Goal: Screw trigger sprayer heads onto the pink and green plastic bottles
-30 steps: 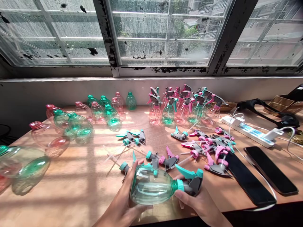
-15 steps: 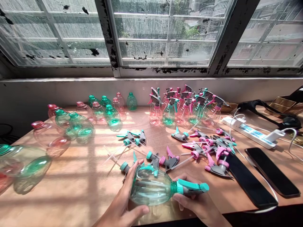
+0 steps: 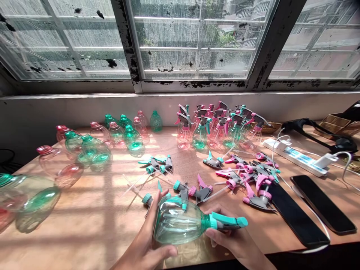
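Above the near edge of the worktop, the green bottle is held on its side, its body clasped by the left hand and the teal-and-grey spray head at its neck gripped by the right hand.

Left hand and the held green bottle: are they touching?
Touching. The head view shows the left hand cupped around the base end of the green bottle, supporting it.

Sunlit wooden table beneath grimy, dark-framed windows.
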Demonstrator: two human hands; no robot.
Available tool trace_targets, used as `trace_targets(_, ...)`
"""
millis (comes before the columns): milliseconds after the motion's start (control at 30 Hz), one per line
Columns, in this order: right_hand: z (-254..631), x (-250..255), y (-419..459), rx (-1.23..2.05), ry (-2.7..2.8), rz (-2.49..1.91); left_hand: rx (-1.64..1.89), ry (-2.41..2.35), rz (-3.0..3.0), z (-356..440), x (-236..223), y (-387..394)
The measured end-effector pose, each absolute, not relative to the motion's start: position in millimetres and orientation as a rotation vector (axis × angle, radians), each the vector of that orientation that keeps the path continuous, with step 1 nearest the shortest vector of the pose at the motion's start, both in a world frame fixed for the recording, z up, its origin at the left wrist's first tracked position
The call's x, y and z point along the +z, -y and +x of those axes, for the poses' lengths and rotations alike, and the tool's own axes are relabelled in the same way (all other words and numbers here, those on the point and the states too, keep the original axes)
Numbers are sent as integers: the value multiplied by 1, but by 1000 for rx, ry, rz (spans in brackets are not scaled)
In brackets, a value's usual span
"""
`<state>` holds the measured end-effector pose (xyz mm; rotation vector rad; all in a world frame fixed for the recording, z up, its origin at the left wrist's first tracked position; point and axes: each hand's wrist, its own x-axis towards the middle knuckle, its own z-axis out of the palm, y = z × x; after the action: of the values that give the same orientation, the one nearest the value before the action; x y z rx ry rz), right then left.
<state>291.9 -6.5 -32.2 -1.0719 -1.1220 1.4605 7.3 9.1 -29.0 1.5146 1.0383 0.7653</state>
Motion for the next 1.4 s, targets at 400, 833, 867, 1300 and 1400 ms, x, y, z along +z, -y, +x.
trace_targets(400,290,-31,6,1461,1057,-1062,744,-1155,1576,6,-40,-12)
trace_targets(833,288,-30,8,1425,1076,-1133,789,-1075,1520,14,-29,-13)
trace_targets(867,288,-30,8,1426,1079,-1133,805,-1064,1528,14,-30,-13)
trace_targets(1300,290,-27,7,1459,1148,-1108,748,-1061,1639,4,-43,-14)
trace_targets(1400,288,-27,7,1447,1107,-1128,770,-1105,1665,9,-42,-14)
